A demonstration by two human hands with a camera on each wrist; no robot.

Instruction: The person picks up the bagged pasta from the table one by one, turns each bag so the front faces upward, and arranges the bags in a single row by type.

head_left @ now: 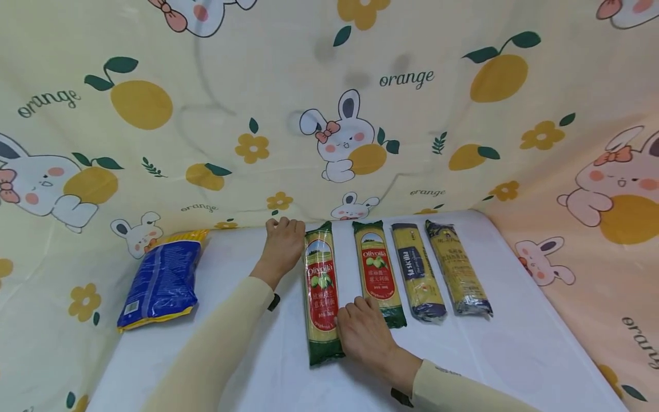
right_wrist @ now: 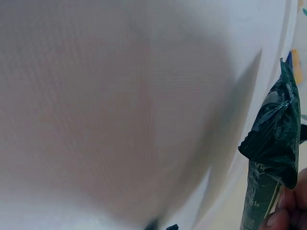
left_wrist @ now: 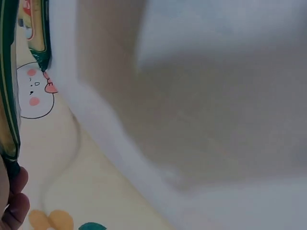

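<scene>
A green-and-gold spaghetti packet with a red label (head_left: 321, 286) is held lengthwise between both hands. At its far end, my left hand (head_left: 285, 246) grips the left edge; the left wrist view shows its fingertips (left_wrist: 18, 199) against the dark green tip. My right hand (head_left: 365, 335) pinches the right side near the close end. In the right wrist view, the crumpled green end (right_wrist: 276, 129) stands above the white surface, with fingers (right_wrist: 288, 206) beside it. A matching spaghetti packet (head_left: 378, 274) lies just right, its lower edge partly behind my right hand.
Right of these lie a dark-labelled pasta packet (head_left: 418, 272) and a gold pasta packet (head_left: 458, 269). A blue bag with yellow ends (head_left: 162, 280) lies at the left. The white table (head_left: 525, 355) meets a rabbit-and-orange patterned cloth (head_left: 288, 74) behind and at both sides.
</scene>
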